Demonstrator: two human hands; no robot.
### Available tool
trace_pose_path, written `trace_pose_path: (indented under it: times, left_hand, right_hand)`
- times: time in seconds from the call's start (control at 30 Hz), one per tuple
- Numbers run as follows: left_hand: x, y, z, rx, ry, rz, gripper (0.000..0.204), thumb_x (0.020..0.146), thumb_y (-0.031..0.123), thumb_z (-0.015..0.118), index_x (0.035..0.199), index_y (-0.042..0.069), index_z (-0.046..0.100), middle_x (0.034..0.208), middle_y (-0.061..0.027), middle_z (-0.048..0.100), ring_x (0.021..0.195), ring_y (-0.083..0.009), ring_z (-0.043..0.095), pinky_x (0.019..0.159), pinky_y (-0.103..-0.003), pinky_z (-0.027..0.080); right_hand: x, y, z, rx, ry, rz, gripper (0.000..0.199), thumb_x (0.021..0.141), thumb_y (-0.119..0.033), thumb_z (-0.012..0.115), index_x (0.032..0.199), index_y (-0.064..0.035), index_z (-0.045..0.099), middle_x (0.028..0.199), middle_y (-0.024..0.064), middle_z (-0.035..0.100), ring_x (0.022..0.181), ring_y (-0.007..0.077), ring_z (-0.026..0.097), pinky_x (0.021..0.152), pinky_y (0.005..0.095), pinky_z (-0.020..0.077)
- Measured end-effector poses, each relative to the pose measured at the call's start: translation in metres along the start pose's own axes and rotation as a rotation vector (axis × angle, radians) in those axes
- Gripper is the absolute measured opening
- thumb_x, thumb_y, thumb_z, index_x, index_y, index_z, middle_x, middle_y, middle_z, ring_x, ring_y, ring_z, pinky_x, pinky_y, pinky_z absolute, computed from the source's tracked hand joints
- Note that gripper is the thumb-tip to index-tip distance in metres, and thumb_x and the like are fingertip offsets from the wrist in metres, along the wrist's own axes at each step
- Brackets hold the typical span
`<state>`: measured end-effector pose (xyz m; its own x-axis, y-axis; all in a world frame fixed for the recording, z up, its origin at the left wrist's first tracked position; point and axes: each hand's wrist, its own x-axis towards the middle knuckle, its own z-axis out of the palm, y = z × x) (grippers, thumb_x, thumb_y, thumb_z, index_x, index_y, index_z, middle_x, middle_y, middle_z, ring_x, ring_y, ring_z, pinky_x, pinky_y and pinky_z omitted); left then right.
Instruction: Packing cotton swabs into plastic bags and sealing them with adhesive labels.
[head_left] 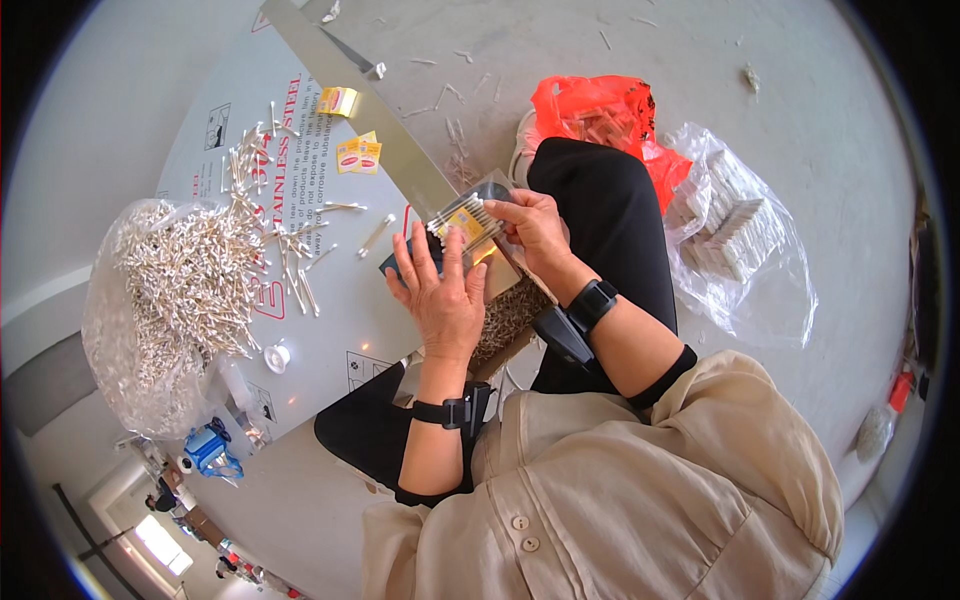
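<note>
A clear bag of cotton swabs (466,222) with a yellow label among them lies at the table's edge. My right hand (535,232) is closed on its right side, thumb and fingers pinching the plastic. With fingers stretched and spread, my left hand (440,305) rests its fingertips against the bag's near left side. A dark flat object (398,262) shows partly under the left fingers; its kind is hidden. Below my hands stands an open cardboard box (512,318) holding many loose swabs.
A big plastic bag of loose swabs (180,280) spills across the film-covered table (225,120) at left. Yellow cards (358,153) lie farther along. A small white spool (277,358) sits nearby. On the floor at right are a red bag (600,110) and a clear bag of packs (735,225).
</note>
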<state>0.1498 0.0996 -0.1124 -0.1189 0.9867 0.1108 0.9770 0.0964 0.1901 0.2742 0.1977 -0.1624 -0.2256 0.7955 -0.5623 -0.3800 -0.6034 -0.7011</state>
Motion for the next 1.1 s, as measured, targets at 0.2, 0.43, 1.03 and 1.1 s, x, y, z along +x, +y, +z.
trace_pose_path:
  times: [0.2,0.43,1.03,1.1]
  left_hand:
    - [-0.005,-0.009,0.002,0.007,0.109,-0.003,0.039,0.090,0.027,0.063,0.124,0.008,0.058,0.144,-0.0172,0.043,0.139,-0.0409,0.028,0.110,-0.055,0.023]
    - [0.008,-0.015,0.008,-0.131,0.059,-0.121,0.057,0.091,0.033,0.061,0.137,0.005,0.044,0.148,-0.0179,0.035,0.142,-0.0407,0.023,0.112,-0.055,0.020]
    - [-0.006,-0.009,0.011,0.021,0.050,-0.087,0.072,0.092,0.046,0.056,0.143,0.000,0.034,0.150,-0.0185,0.031,0.143,-0.0378,0.021,0.112,-0.055,0.016]
    - [-0.006,-0.011,0.008,0.052,0.081,-0.046,0.062,0.091,0.039,0.060,0.137,0.001,0.043,0.145,-0.0174,0.039,0.139,-0.0377,0.029,0.110,-0.054,0.022]
  right_hand:
    - [0.005,0.006,-0.004,-0.016,0.011,-0.010,0.014,0.079,-0.011,0.076,0.070,-0.0082,0.065,0.060,-0.0053,0.052,0.051,0.0039,0.040,0.047,0.0205,0.0312]
    - [0.004,0.004,0.001,0.030,0.047,0.011,0.021,0.084,-0.018,0.076,0.069,-0.0085,0.065,0.061,-0.0054,0.054,0.050,0.0033,0.039,0.047,0.0211,0.0303]
    - [0.020,0.023,0.013,-0.562,0.200,-0.433,0.039,0.080,-0.031,0.077,0.071,0.0032,0.061,0.062,0.0215,0.056,0.051,0.0291,0.044,0.053,0.0389,0.0420]
    - [0.019,0.020,0.012,-0.588,0.187,-0.411,0.033,0.081,-0.028,0.077,0.076,0.0031,0.065,0.062,0.0125,0.059,0.055,0.0171,0.047,0.054,0.0330,0.0435]
